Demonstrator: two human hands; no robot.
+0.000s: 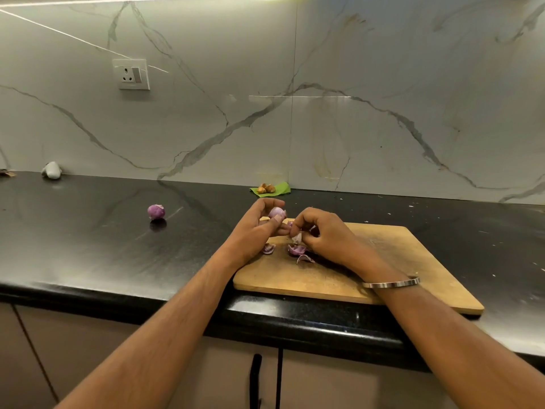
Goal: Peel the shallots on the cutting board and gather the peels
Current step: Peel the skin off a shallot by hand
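While my left hand [259,228] is curling its fingers round a shallot [277,213] above the cutting board [383,261], my right hand [320,231] is pinching a peel [296,238]. More peels [295,250] are lying below, another shallot [156,211] sitting on the black tabletop [88,246] under marble wall.

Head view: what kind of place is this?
Most likely a home kitchen: a black stone countertop with cabinets below, a marble-look backsplash with a wall socket, and a wooden cutting board holding shallot peels.
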